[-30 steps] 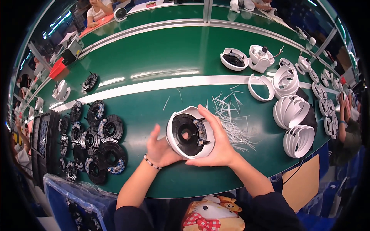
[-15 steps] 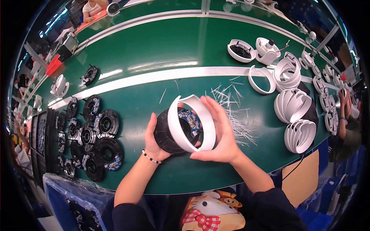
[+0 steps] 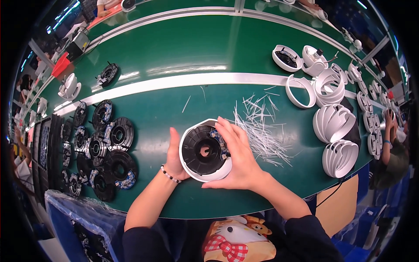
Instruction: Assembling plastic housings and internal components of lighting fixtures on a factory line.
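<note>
One white ring held above the bench; black disc sits inside. Right hand clamped on ring's right side, fingers over the board. Left hand at left side, thumb clear, fingers mostly hidden: grip cannot be told. Risks: finger pressure could damage the board; uneven push could tilt the disc; stray strips could lodge between ring and disc. Ring smooth, plastic-looking; disc ribbed, round-holed; strips thin, stiff-looking, white

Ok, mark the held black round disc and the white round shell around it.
Black round disc (image 3: 191, 151), head view: left side of face.
White round shell (image 3: 221, 170), head view: lower-right inner wall.
</note>
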